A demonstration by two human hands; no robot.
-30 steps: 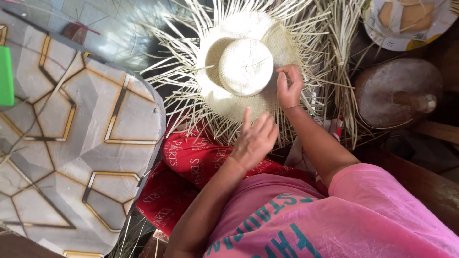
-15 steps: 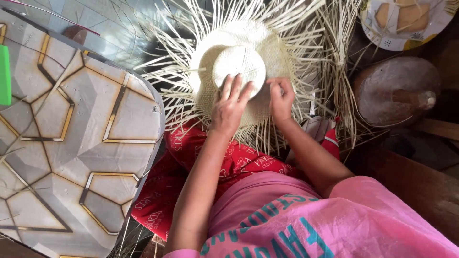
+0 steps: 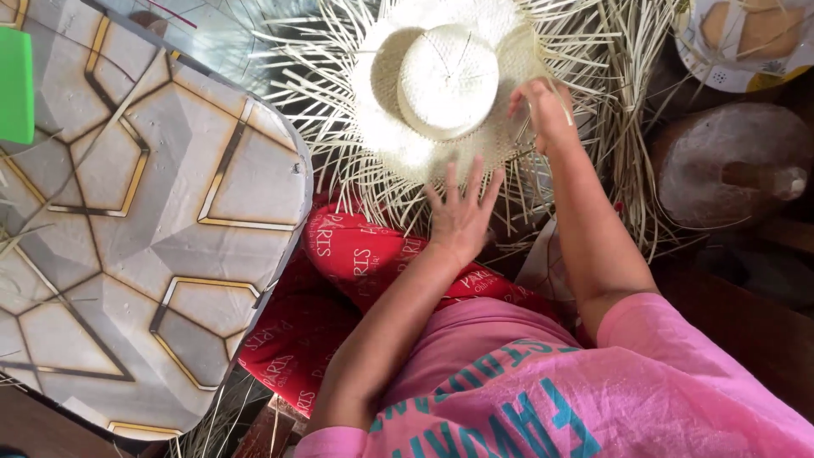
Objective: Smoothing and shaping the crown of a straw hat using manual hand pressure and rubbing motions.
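Observation:
A pale, half-woven straw hat [image 3: 441, 85] lies crown up in front of me, loose straw strands [image 3: 339, 93] fanning out all around its brim. My right hand [image 3: 543, 110] pinches straw strands at the hat's right brim edge. With fingers spread, my left hand [image 3: 462, 212] rests flat on the loose strands just below the brim, holding nothing. Under the hat and my arms lies a red printed cloth [image 3: 348, 263] over my lap.
A grey table top [image 3: 127, 220] with gold geometric lines fills the left, a green object [image 3: 15, 85] on its far corner. A brown rounded jug [image 3: 721, 170] stands at right, a patterned plate [image 3: 746, 42] at top right, and more straw bundles [image 3: 627, 127] hang between.
My left hand has come off the hat's crown and dropped back below the brim. The right hand shifted up and right along the brim edge; the hat turned slightly.

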